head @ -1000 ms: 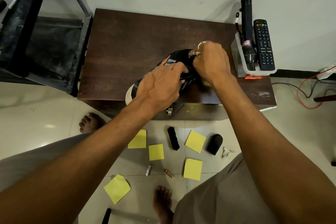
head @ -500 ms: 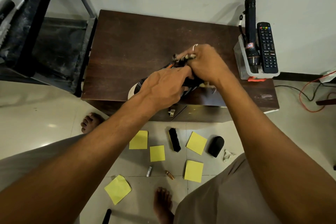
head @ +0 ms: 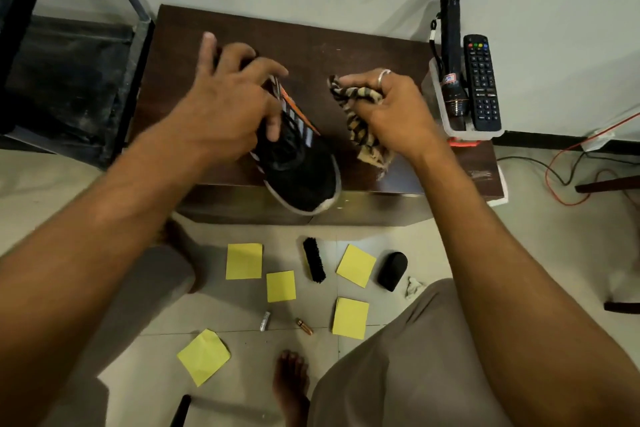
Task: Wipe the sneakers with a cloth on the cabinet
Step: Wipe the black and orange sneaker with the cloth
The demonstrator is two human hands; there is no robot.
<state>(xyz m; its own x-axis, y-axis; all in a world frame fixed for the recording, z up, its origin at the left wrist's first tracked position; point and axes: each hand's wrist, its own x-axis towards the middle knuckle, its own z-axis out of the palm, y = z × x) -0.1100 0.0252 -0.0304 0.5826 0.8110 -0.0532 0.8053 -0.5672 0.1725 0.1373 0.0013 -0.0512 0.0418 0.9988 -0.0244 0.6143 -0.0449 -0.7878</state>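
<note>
A black sneaker with orange and white stripes and a white sole lies on the dark wooden cabinet, its toe at the front edge pointing toward me. My left hand holds the sneaker at its heel and collar, thumb inside the opening, index finger lifted. My right hand grips a bunched striped beige-and-black cloth, held just right of the sneaker and apart from it; the cloth's tail hangs down onto the cabinet top.
A clear tray with a black torch and a remote stands at the cabinet's right end. On the floor lie yellow sticky notes, a shoe brush, a black applicator and small batteries. A dark rack stands left.
The sneaker has been turned so its toe points toward me. My right hand with the cloth has come off the shoe and moved right; my left hand shifted to the heel.
</note>
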